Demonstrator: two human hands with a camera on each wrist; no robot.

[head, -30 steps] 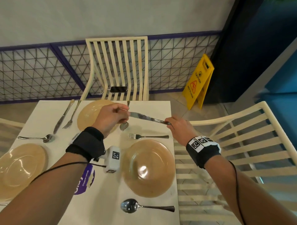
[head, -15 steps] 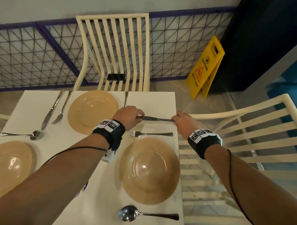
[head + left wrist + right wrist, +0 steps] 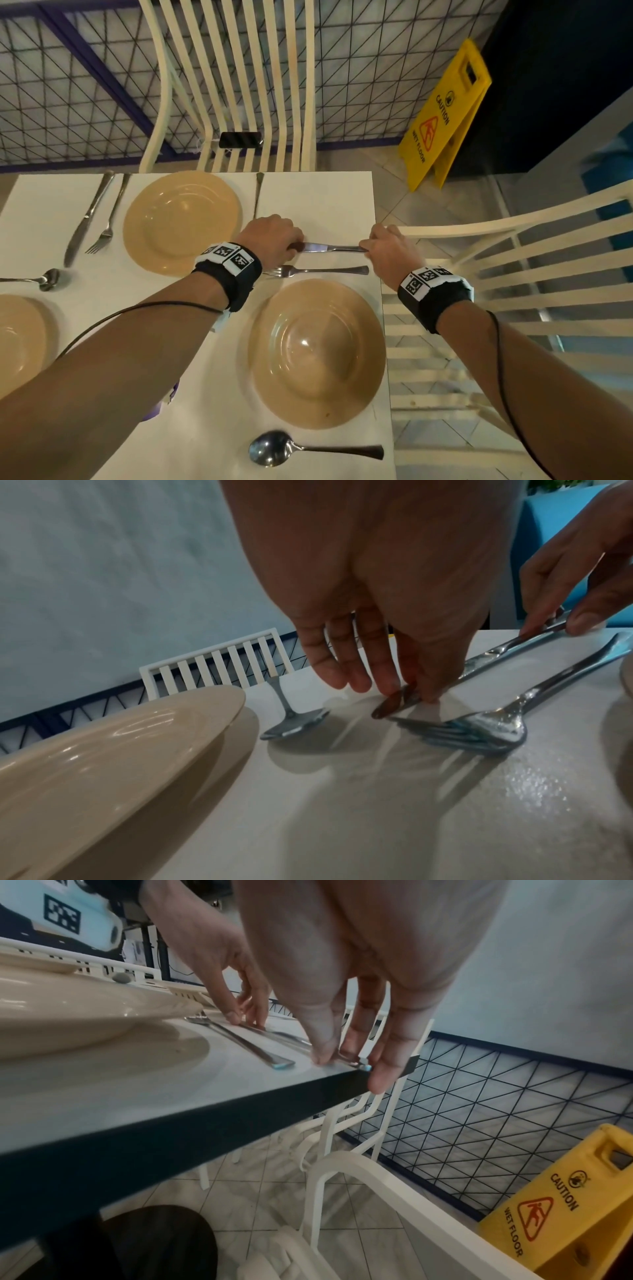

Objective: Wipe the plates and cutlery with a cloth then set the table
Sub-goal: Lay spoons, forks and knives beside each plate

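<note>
Head: both hands pinched the knife [image 3: 330, 247], left hand [image 3: 270, 240] on the blade tip, right hand [image 3: 387, 248] on the handle, just beyond the fork [image 3: 315, 271]. Left wrist: tip looked down on the table [image 3: 342, 818]. Right wrist: blurry, handle probably at the edge; keep it parallel to the fork, release both ends together.

knife [image 3: 329, 247]: shiny metal | plate [image 3: 317, 353]: glossy beige | table [image 3: 318, 202]: smooth white

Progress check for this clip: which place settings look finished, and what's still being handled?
Done: far plate has knife, fork and spoon beside it; near plate has its fork and spoon. In hand: both hands pinch the knife, low over the table. Left: release it. No cloth visible.
</note>
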